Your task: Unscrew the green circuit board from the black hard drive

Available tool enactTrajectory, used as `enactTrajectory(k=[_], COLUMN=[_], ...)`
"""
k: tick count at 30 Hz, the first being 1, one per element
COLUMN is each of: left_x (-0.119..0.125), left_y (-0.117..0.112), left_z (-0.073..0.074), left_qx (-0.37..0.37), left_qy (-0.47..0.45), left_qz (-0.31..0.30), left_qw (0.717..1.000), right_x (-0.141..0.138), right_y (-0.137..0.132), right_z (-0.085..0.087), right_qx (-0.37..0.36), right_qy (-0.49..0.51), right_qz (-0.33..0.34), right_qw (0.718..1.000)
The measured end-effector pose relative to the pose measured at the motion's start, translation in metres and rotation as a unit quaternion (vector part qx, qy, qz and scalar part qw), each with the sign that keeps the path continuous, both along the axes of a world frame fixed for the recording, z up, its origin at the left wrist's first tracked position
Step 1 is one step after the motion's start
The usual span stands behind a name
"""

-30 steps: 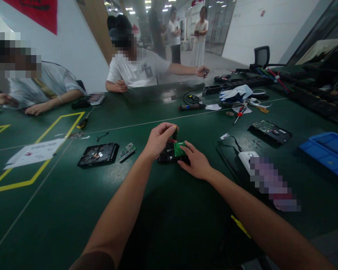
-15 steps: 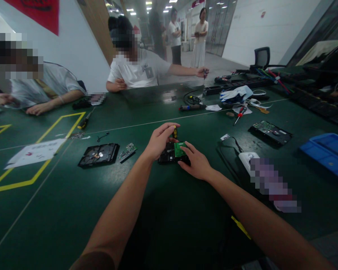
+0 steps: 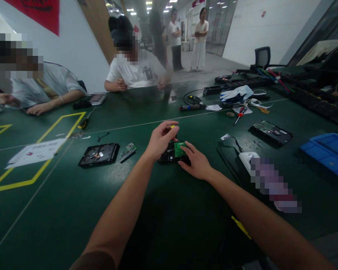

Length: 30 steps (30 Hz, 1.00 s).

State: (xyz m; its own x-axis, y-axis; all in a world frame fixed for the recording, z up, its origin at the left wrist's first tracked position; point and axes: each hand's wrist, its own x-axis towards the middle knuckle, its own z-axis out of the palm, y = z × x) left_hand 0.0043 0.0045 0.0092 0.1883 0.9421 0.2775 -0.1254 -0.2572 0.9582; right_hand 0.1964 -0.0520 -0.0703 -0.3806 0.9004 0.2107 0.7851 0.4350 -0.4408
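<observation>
A black hard drive point(image 3: 165, 156) with a green circuit board point(image 3: 180, 149) on its upper face lies on the table in front of me. My left hand point(image 3: 162, 137) is closed around the yellow-topped handle of a screwdriver point(image 3: 173, 127), held upright over the drive; its tip is hidden. From the right, my right hand point(image 3: 195, 160) grips the drive's near right side, thumb at the front edge and fingers on the green board. To the left lie another opened hard drive point(image 3: 99, 155) and a loose circuit board point(image 3: 128, 151).
At right are a third hard drive point(image 3: 271, 132), a white power strip point(image 3: 248, 159) with its cable, and a blue tray point(image 3: 326, 153). Farther back lie a red screwdriver point(image 3: 240, 115), gloves point(image 3: 236, 94) and a dark pen-shaped tool point(image 3: 193, 107). Two people sit across the table.
My left fingers have shifted around the screwdriver handle, so less of it shows. My right hand stays on the drive. The person opposite has pulled back an outstretched arm.
</observation>
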Motion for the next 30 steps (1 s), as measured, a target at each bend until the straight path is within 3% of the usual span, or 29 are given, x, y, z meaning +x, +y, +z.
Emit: enactTrajectory(k=[6,12,20,26,30], left_x=[-0.0033,-0.0043,-0.0012,-0.0018,-0.0023], left_y=[0.0009,0.0038,-0.0023,-0.002,-0.0005], left_z=[0.0023,-0.0024,0.0023,0.0025,0.002], left_qx=[-0.043,-0.039,0.002,-0.041,-0.045], left_qy=[-0.038,-0.024,0.025,-0.026,-0.024], left_qz=[-0.025,0.017,-0.026,-0.049,-0.029], left_qw=[0.998,0.999,0.999,0.998,0.998], right_x=[-0.0002,0.0003,-0.0004,-0.0004,-0.0002], right_y=[0.0005,0.0015,0.0004,0.001,0.0011], right_z=[-0.0025,-0.0028,-0.0003,-0.0025,-0.0021], right_qx=[0.001,0.003,0.002,0.002,0.0], right_qy=[0.001,0.007,0.001,-0.001,0.002], right_qz=[-0.002,0.003,-0.004,-0.003,0.001], right_qw=[1.0,1.0,1.0,1.0,1.0])
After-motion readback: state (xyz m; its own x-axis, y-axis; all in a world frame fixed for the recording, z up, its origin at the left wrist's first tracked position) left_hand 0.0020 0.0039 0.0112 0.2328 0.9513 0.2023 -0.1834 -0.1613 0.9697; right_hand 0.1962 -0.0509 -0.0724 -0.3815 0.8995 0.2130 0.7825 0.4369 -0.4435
